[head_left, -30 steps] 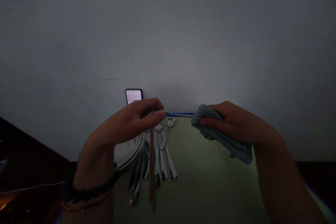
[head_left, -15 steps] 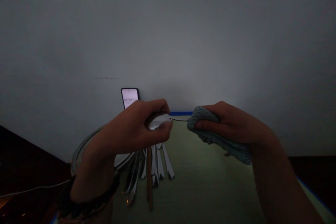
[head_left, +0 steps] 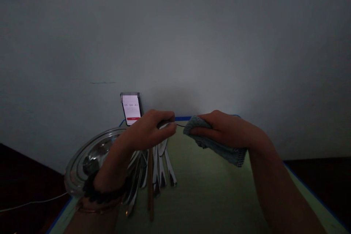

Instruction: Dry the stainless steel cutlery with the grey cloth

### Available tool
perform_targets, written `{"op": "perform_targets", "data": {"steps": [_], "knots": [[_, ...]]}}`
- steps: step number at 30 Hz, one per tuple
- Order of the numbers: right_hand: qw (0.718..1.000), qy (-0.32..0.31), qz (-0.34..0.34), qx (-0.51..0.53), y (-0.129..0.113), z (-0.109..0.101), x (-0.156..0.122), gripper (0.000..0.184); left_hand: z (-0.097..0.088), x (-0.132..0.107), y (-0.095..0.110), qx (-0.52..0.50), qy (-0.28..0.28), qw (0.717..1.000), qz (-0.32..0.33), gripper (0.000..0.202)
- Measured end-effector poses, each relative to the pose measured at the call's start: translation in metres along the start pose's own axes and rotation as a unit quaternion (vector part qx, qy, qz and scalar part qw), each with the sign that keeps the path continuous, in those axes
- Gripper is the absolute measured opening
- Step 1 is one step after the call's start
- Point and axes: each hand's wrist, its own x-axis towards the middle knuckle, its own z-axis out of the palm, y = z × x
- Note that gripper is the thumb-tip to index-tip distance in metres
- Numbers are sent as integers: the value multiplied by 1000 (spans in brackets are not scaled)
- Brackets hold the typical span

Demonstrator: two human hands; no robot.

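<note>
Left hand (head_left: 148,130), curled nearly closed, is pinched around a thin utensil (head_left: 180,125); beside it, cloth (head_left: 221,150) is gripped by the right hand (head_left: 226,128).

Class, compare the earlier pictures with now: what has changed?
The right hand with the cloth has moved left, nearing the left hand; more of the metal bowl now shows. Nothing was let go: the left hand keeps the metal utensil. The phone and wooden sticks stayed put.

The left hand (head_left: 152,129) partly hides one end of a thin metal utensil (head_left: 180,125); a grey-green textured cloth (head_left: 216,148) covers the other. The left forearm (head_left: 111,166) blocks part of a round, shiny metal basin (head_left: 82,155).
</note>
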Motion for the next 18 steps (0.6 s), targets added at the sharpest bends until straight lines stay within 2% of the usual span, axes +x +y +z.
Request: {"op": "perform_targets", "data": {"steps": [4,6,11,15,18], "knots": [[998,-41,-11,50,6,-3,-3,28,-5,-3,-5,-6,-9,1000,4,22],[996,-64,6,60,12,-6,-7,30,-7,-5,-7,-3,-11,1000,-5,23],[994,-93,56,15,15,-8,-11,33,-7,-5,-5,8,-34,999,-23,22],[995,-94,11,-20,-2,6,4,30,-4,-2,-1,21,-58,998,9,20],[998,-63,-27,-18,-6,17,11,27,-2,-1,-3,35,-38,998,18,20]]}}
